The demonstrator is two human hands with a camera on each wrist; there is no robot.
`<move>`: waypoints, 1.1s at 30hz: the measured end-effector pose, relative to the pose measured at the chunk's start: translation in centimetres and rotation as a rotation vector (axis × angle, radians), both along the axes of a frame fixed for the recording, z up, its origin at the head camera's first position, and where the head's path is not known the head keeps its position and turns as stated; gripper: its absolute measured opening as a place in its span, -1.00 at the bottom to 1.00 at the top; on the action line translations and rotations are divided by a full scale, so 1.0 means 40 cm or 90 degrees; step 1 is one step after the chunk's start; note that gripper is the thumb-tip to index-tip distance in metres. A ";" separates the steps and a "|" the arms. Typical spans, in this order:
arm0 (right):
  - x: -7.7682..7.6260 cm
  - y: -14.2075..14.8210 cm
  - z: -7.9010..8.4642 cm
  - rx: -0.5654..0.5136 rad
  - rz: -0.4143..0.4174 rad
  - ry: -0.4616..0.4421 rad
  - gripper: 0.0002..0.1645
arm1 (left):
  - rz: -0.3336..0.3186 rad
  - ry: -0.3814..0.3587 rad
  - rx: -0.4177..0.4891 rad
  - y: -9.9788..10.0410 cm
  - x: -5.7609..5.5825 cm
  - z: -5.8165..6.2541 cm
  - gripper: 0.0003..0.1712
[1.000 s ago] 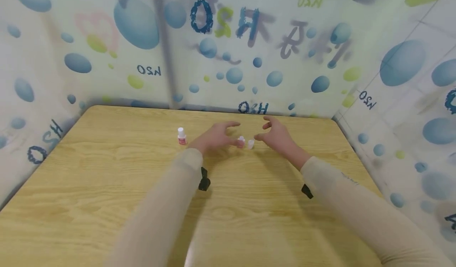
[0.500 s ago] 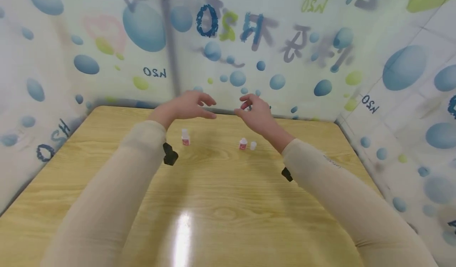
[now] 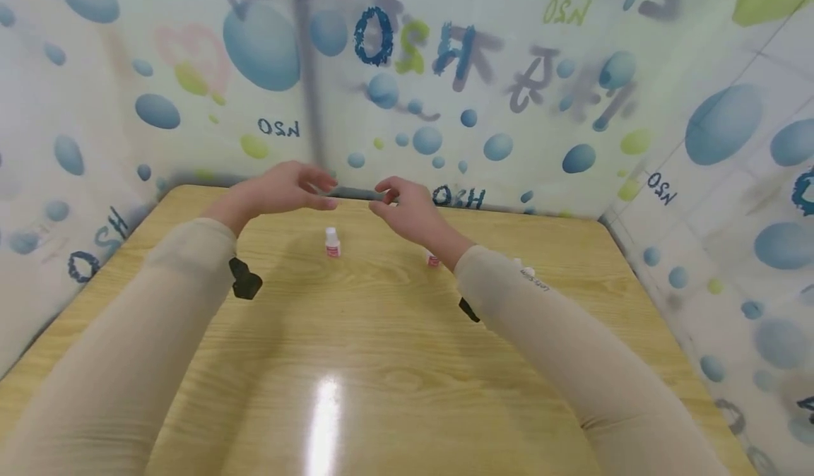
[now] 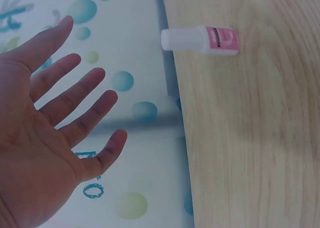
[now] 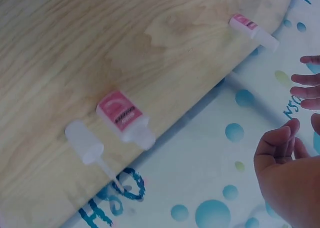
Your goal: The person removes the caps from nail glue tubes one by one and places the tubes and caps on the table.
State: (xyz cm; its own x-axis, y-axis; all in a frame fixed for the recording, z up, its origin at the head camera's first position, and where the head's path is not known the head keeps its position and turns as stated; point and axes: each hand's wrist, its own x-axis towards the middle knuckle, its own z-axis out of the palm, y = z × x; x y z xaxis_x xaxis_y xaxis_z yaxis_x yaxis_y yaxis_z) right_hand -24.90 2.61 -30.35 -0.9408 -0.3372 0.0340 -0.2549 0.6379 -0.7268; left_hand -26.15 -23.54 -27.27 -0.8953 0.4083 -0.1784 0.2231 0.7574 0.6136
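My left hand [image 3: 286, 188] hovers above the far left of the table, fingers spread and holding nothing; its palm [image 4: 40, 138] shows in the left wrist view. My right hand [image 3: 410, 211] is in the air facing it, fingers loosely bent, also holding nothing. Below and between them stands a small pink-labelled bottle [image 3: 333, 243] with a long white cap. A second pink-labelled bottle [image 5: 122, 118] stands uncapped, partly behind my right wrist in the head view. Beside it a white cap [image 5: 84, 140] rests with its thin stem pointing up; my right arm hides it in the head view.
The wooden table [image 3: 381, 363] ends at a wall [image 3: 540, 94] printed with blue and green drops. A small white thing [image 3: 529, 272] peeks out above my right sleeve, too small to identify. Dark wrist cameras [image 3: 244, 280] hang beneath both sleeves.
Both hands have risen from around the uncapped bottle and its cap and moved left. The bottles stay where they stood; my right arm now covers the cap.
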 end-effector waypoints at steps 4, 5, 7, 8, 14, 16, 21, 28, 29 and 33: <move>-0.009 -0.020 -0.028 0.019 0.005 -0.005 -0.50 | 0.002 -0.020 0.009 -0.029 -0.001 -0.022 -0.26; -0.011 -0.027 -0.034 0.027 0.007 -0.004 -0.50 | 0.004 -0.023 0.012 -0.039 -0.001 -0.028 -0.24; -0.015 -0.038 -0.046 0.034 0.011 -0.007 -0.50 | 0.013 -0.029 0.025 -0.057 0.000 -0.040 -0.22; -0.016 -0.043 -0.052 0.033 0.013 -0.008 -0.50 | 0.017 -0.031 0.032 -0.065 0.001 -0.047 -0.20; -0.024 -0.070 -0.077 0.018 0.032 0.011 -0.54 | 0.029 -0.031 0.064 -0.093 0.010 -0.081 -0.16; -0.025 -0.079 -0.085 0.021 0.035 0.016 -0.52 | 0.026 -0.040 0.059 -0.097 0.013 -0.097 -0.15; -0.029 -0.099 -0.103 0.028 0.045 0.012 -0.48 | 0.011 -0.042 0.025 -0.109 0.009 -0.148 -0.11; -0.028 -0.122 -0.127 0.017 0.052 0.007 -0.43 | 0.015 0.020 0.010 -0.083 0.003 -0.238 -0.19; -0.028 -0.126 -0.130 0.018 0.056 0.009 -0.42 | 0.017 0.022 0.009 -0.078 0.002 -0.249 -0.19; -0.027 -0.140 -0.143 0.024 0.065 0.018 -0.40 | 0.028 0.019 0.027 -0.062 -0.004 -0.284 -0.15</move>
State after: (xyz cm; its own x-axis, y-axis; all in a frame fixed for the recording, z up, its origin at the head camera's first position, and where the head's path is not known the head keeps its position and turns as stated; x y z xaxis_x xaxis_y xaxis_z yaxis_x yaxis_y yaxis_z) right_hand -25.99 -2.99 -36.07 -0.9006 -0.4323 0.0457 -0.3398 0.6344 -0.6943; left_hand -26.30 -26.04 -38.62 -0.9173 0.3750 -0.1340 0.2093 0.7403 0.6388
